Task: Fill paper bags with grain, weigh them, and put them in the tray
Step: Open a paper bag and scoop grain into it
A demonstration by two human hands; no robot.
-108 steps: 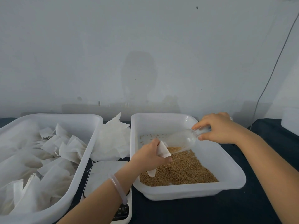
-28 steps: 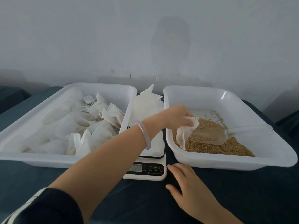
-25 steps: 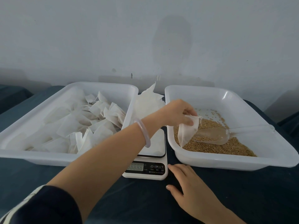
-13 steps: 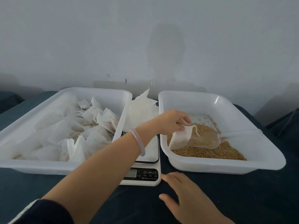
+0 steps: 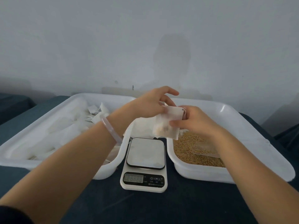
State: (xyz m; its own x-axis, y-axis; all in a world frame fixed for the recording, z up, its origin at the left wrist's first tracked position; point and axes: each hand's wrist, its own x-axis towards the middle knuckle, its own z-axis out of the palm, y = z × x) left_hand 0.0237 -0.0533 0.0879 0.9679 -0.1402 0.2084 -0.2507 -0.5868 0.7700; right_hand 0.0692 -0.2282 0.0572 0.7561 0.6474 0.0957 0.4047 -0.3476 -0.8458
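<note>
Right hand (image 5: 194,122) joins left hand (image 5: 152,104), both pinching the grain-filled white paper bag (image 5: 166,123) above the white digital scale (image 5: 145,152); weighing next

A pale grey wall (image 5: 80,38) with a darker smudged patch (image 5: 172,52) and a small dark mark (image 5: 133,87) rises behind the desk (image 5: 186,207), which is covered in dark blue cloth.
</note>
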